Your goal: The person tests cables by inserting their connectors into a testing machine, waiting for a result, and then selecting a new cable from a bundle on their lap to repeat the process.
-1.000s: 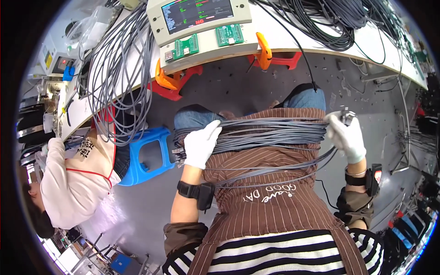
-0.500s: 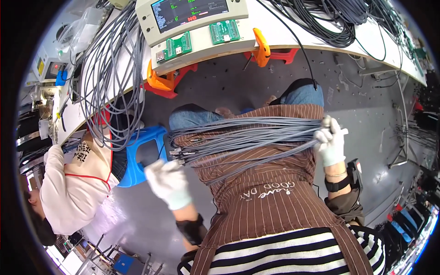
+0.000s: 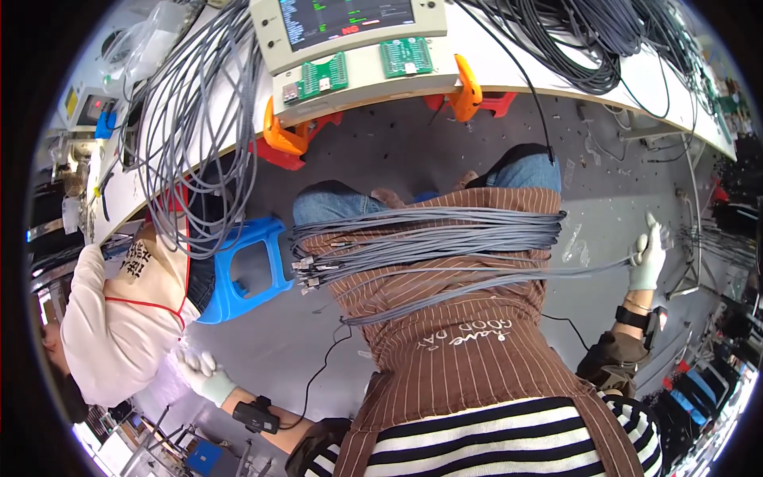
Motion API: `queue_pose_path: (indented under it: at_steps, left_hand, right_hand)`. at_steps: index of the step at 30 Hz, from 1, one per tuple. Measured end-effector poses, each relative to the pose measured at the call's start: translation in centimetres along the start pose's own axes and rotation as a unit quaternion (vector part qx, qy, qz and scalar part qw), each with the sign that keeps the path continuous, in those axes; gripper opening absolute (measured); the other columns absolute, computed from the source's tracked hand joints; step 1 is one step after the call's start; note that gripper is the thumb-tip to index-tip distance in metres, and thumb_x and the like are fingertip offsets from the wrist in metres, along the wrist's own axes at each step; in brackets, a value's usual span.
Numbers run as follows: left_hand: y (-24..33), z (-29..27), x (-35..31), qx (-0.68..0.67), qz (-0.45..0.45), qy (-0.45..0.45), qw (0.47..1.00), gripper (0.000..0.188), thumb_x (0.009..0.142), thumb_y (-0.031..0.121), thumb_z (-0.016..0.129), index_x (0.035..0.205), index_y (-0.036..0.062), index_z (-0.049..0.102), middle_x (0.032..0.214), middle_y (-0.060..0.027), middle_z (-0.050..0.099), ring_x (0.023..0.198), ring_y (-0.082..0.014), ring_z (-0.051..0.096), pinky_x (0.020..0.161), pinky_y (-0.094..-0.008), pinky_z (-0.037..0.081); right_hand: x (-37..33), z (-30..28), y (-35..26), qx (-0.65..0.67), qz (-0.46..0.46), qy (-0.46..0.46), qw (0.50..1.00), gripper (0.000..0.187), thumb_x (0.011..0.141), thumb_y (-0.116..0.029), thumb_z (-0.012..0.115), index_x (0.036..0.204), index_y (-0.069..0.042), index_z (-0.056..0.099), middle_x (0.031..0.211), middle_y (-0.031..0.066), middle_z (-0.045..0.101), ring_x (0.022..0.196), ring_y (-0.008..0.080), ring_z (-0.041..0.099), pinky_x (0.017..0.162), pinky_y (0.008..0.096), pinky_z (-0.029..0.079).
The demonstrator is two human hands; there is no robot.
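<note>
Since half a second ago, the left hand (image 3: 205, 378) has swung clear, its grip loosely apart, while the right — grip clamped on grey cable strands (image 3: 588, 271) — has drawn them sideways, seemingly separating them from the cable bundle (image 3: 461, 235) across the apron (image 3: 477, 374).

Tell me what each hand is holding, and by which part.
The right hand grips a few gray cables at the right-hand end of their visible run. The left hand appears to hold nothing.
</note>
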State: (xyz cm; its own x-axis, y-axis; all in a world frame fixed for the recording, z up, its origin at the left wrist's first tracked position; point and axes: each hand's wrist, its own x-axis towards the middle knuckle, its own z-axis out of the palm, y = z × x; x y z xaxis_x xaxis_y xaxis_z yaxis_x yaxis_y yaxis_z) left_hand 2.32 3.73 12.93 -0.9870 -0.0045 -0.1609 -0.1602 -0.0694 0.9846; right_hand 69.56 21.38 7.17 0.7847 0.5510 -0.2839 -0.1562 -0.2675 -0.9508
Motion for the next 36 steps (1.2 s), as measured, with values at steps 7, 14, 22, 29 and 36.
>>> queue_pose_path:
  at_steps: [7,14,22,29,36]
  left_hand:
    - [-3.1,14.1,-13.6,-0.072,-0.285,-0.608,0.738,0.033,0.093,0.025,0.043,0.101,-0.0054,0.052,0.056,-0.0006,0.041,0.036,-0.0062,0.030,0.033,-0.0192,0.027]
    - [-3.2,19.0,-17.9,-0.018,-0.264,-0.691,0.672,0.027,0.094,0.020,0.042,0.100,-0.0034,0.053,0.053,0.0000,0.040,0.033,-0.0060,0.027,0.034,-0.0205,0.029]
    - [-5.6,21.2,-18.4,0.185,0.255,-0.577,0.753,0.027,0.094,0.019,0.040,0.092,-0.0017,0.058,0.056,-0.0011,0.048,0.037,-0.0050,0.036,0.037,-0.0190,0.032]
    - [-4.0,23.3,-17.7,0.077,-0.135,-0.632,0.759,0.040,0.095,0.030,0.039,0.082,-0.0029,0.059,0.041,-0.0006,0.042,0.032,-0.0064,0.035,0.033,-0.0191,0.027]
    - [-4.7,23.8,-18.5,-0.018,-0.203,-0.604,0.770,0.047,0.095,0.035,0.037,0.076,-0.0037,0.055,0.041,-0.0013,0.042,0.028,-0.0069,0.031,0.029,-0.0197,0.027]
  right_hand:
    - [-11.2,12.3,-5.5,0.003,0.000,-0.532,0.847,0.041,0.095,-0.030,0.037,0.113,0.003,0.052,0.039,-0.0040,0.031,0.029,0.0074,0.023,0.032,0.0232,0.020]
    - [-18.2,19.0,-5.3,-0.017,0.012,-0.663,0.748,0.032,0.092,-0.026,0.046,0.095,0.003,0.059,0.044,-0.0012,0.044,0.031,0.0065,0.031,0.033,0.0201,0.023]
    - [-19.8,22.4,-5.2,-0.036,0.053,-0.584,0.809,0.018,0.087,-0.016,0.054,0.081,0.000,0.059,0.046,0.0005,0.047,0.033,0.0037,0.032,0.033,0.0172,0.022]
    - [-20.9,24.4,-4.8,-0.030,0.005,-0.555,0.831,0.018,0.086,-0.014,0.055,0.076,0.000,0.059,0.045,-0.0001,0.046,0.033,0.0042,0.034,0.033,0.0182,0.023]
    - [-20.7,25.1,-4.6,-0.018,0.015,-0.544,0.839,0.018,0.086,-0.014,0.057,0.075,0.000,0.059,0.044,0.0002,0.046,0.034,0.0049,0.035,0.034,0.0185,0.024]
